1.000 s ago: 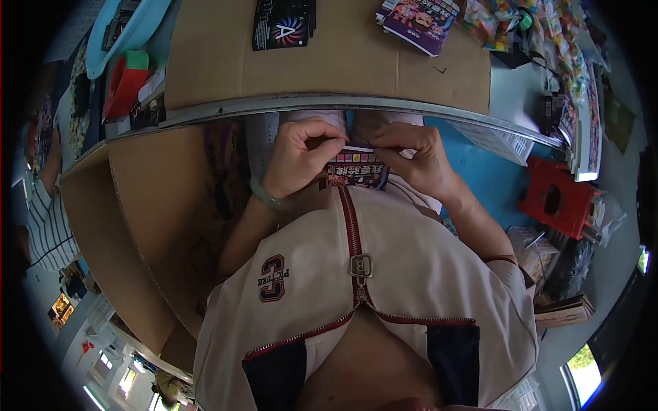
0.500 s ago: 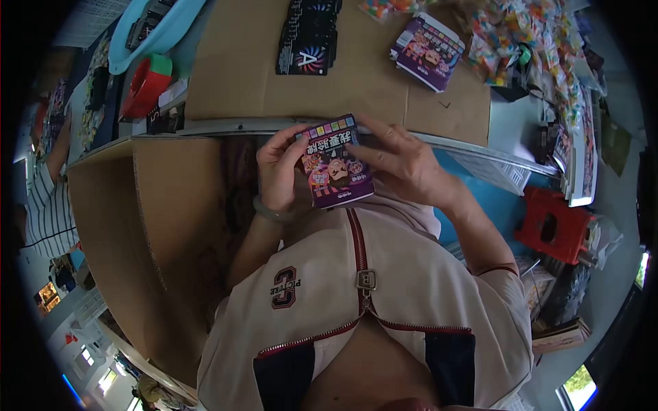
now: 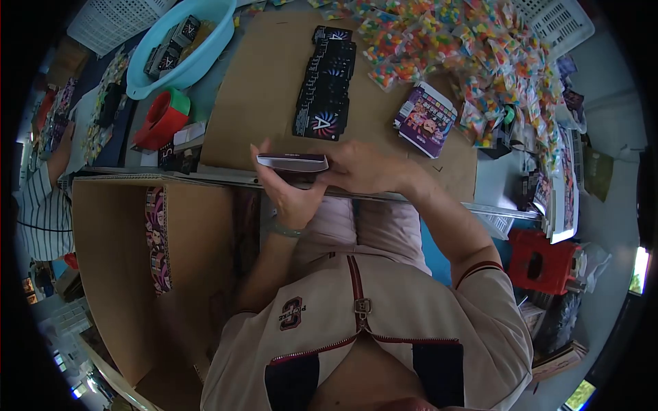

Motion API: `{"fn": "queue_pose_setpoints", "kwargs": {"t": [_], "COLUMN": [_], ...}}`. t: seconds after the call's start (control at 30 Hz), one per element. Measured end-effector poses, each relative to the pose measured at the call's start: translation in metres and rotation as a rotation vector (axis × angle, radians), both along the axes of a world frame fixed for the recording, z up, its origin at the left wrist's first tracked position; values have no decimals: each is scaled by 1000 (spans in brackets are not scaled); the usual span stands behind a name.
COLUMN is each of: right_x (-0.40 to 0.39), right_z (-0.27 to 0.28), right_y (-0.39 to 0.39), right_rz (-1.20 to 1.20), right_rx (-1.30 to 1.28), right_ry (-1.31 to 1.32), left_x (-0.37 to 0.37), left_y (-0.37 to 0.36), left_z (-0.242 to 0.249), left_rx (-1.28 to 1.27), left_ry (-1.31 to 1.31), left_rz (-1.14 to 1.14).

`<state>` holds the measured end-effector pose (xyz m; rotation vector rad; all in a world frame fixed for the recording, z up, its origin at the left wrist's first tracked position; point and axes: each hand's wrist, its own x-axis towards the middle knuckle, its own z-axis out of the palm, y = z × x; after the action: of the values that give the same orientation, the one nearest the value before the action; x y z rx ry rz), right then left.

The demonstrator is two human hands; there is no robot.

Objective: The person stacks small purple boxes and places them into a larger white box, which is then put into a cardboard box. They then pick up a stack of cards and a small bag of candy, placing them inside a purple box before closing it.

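Observation:
A thin purple box (image 3: 293,163) is held at the table's front edge, tipped so that its pale narrow side faces me. My left hand (image 3: 291,198) grips its left part, thumb and fingers on either side. At the box's right end is my right hand (image 3: 363,166), its fingers bent round that end and partly hidden. Beyond my hands, a row of overlapping black cards (image 3: 322,103) lies on the cardboard sheet (image 3: 247,82). Purple printed flat boxes (image 3: 428,120) are stacked to the right of the cards.
Many small bags of coloured candy (image 3: 439,41) are heaped at the back right. A blue basin (image 3: 179,48) and a red tape roll (image 3: 161,120) stand at the left. Below the table edge is an open carton (image 3: 199,240); a red stool (image 3: 541,260) is at right. A person's striped sleeve (image 3: 44,212) shows far left.
The held box has moved up and left and tilted from its printed face to its narrow side. My right hand has closed in on its right end. The view has shifted, showing more of the table.

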<state>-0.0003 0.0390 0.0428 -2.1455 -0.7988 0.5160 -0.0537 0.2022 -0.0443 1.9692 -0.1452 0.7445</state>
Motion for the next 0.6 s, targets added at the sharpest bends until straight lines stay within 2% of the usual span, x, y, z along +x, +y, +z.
{"fn": "queue_pose_setpoints", "kwargs": {"t": [0.03, 0.07, 0.13, 0.2, 0.27, 0.33, 0.4, 0.5, 0.57, 0.6], "right_x": [5, 16, 53, 93, 113, 126, 128, 121, 99, 85], "right_z": [7, 3, -20, -33, -40, -42, -45, -41, -25, -11], "right_y": [-7, -17, -44, -67, -80, -90, -98, -96, -74, -54], "right_rz": [105, 108, 111, -271, -442, -381, -312, -275, -440, -439], "right_rx": [47, 41, -85, -362, -637, -699, -759, -665, -445, -423], "right_ry": [150, 148, -236, -641, -785, -728, -664, -824, -581, -425], "left_x": [2, 4, 5, 7, 7, 7, 8, 9, 11, 11], "left_y": [-1, -1, -1, 0, 3, 11, 14, 16, 15, 15], "left_z": [-1, -3, -6, -8, -7, -7, -11, -11, -11, -13], "left_rx": [81, 75, -92, -75, -55, 262, 188, 97, 76, 53], "left_ry": [-41, -43, 54, 28, 1, -73, -55, -59, -79, -61], "left_rz": [36, 39, 12, 11, 9, 76, 39, -3, -9, -17]}}
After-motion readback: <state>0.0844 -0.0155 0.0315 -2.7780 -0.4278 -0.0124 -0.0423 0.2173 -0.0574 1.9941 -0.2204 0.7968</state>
